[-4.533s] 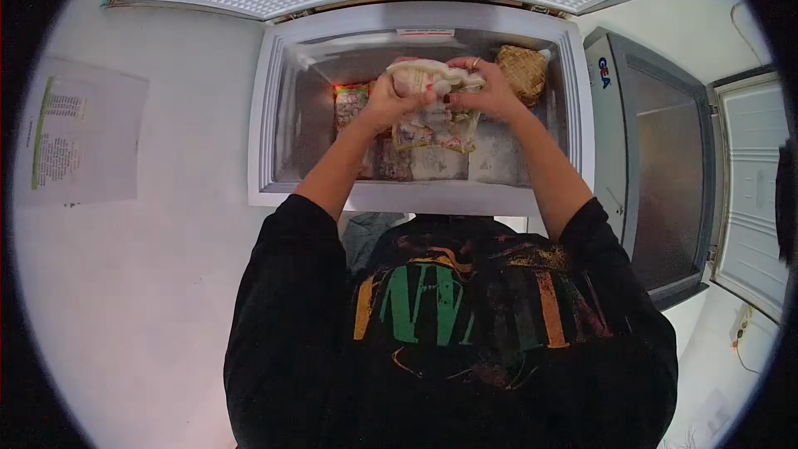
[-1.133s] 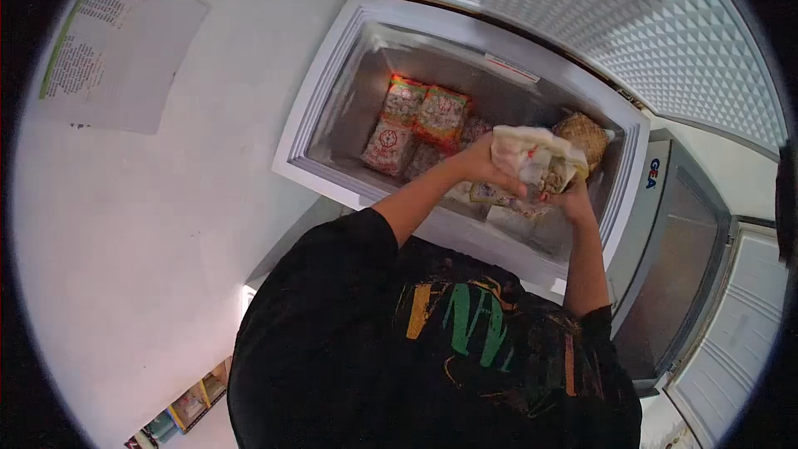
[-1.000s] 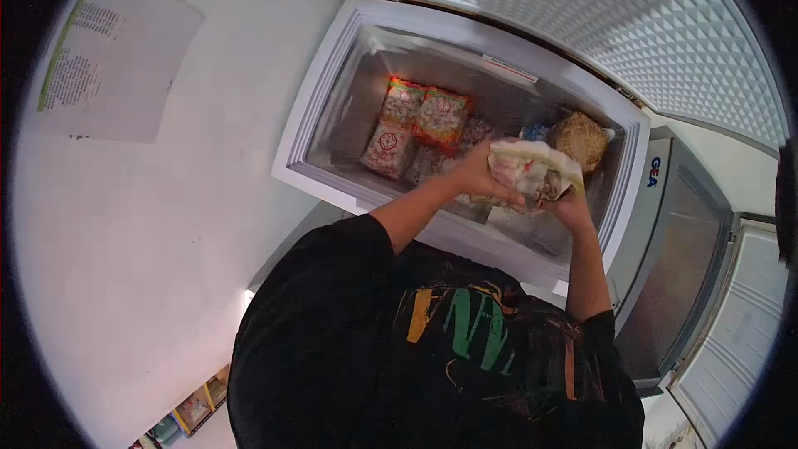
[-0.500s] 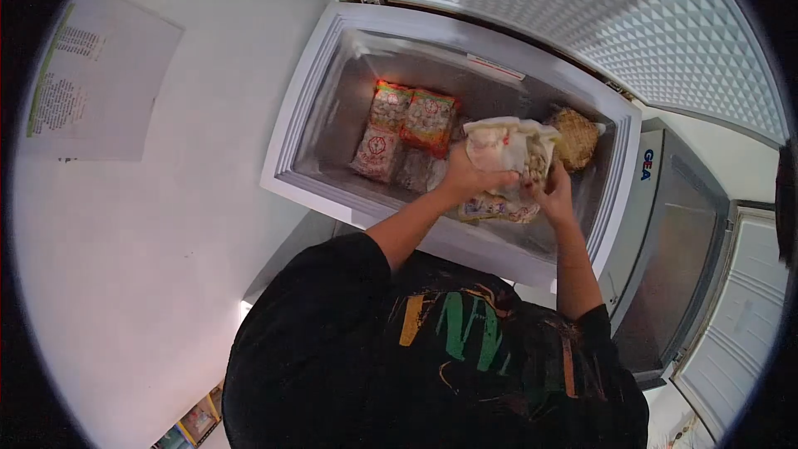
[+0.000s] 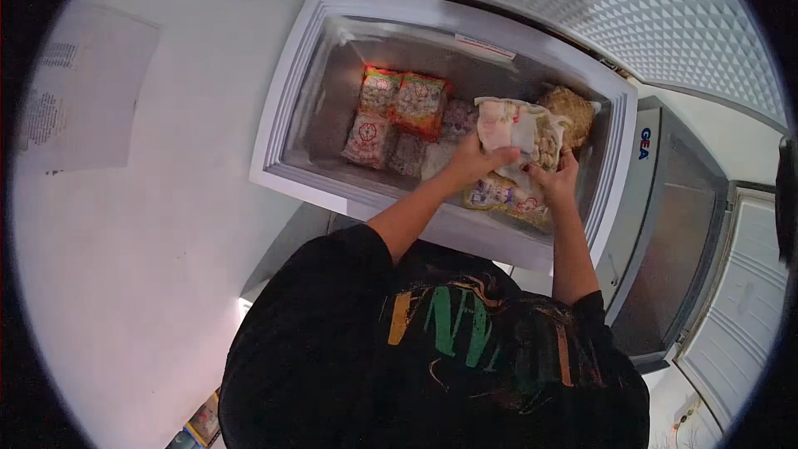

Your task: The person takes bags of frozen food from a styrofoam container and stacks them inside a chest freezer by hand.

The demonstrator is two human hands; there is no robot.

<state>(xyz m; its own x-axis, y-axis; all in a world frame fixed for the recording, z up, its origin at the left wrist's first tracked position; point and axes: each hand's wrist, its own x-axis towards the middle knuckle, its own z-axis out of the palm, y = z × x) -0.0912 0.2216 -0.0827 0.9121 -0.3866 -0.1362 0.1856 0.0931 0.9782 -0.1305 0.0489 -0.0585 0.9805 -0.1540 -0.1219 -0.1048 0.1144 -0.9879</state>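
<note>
Both of my hands hold a pale plastic packet of frozen food (image 5: 511,123) over the right half of a chest freezer (image 5: 274,137). My left hand (image 5: 478,163) grips its left lower side, with the thumb lying across the front. My right hand (image 5: 559,179) is closed on the lower right edge, where light, lumpy pieces show through the film. Underneath lies another printed packet (image 5: 492,194), partly covered. A bag of yellowish-brown food (image 5: 570,112) rests behind, against the freezer's right end.
Several orange-and-clear food packets (image 5: 420,104) lie at the freezer's left middle. The raised lid (image 5: 532,0) stands along the back. A white wall (image 5: 191,116) borders the left, and a grey GEA appliance (image 5: 665,224) stands at the right.
The packet is still in both hands and has turned a little, showing more of its lumpy contents. The view has shifted slightly, and more of the printed packet beneath shows.
</note>
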